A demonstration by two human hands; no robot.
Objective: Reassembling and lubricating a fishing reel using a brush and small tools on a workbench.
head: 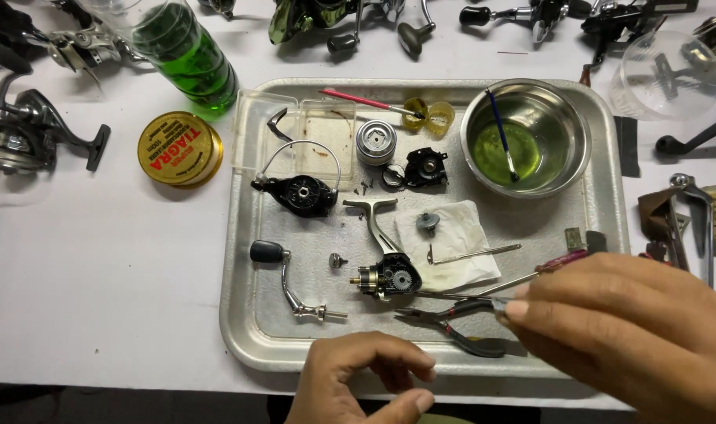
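Right hand (633,338) closed in a pinch grip on a thin screwdriver (523,279) with a dark red handle, tip aimed at the opened reel body (385,276) just ahead of the grip on the metal tray (240,314). Left hand (358,385) empty, fingers curled but apart, hovering at the tray's near rim.

Reel body: small, rigid metal, probably light for its size; exposed gears likely greasy and slippery, so best taken by the stem or the outer housing, not the open gear side. Screwdriver: stiff and slim, easy to roll between fingertips.

Beneath the grip, one pair of pliers (452,322), jaws pointing left. Beyond the grip, one folded paper towel (452,243) carrying one small gear and one thin pin. Left of the grip: one crank handle (291,286), one rotor with bail wire (299,192), one spool (375,141). Farther off, one steel bowl (525,137) of green fluid with one brush inside.

On the desk (99,275) outside the tray: one yellow line spool (179,148), one green bottle (187,51), several whole reels along the far edge, too crowded to count exactly.
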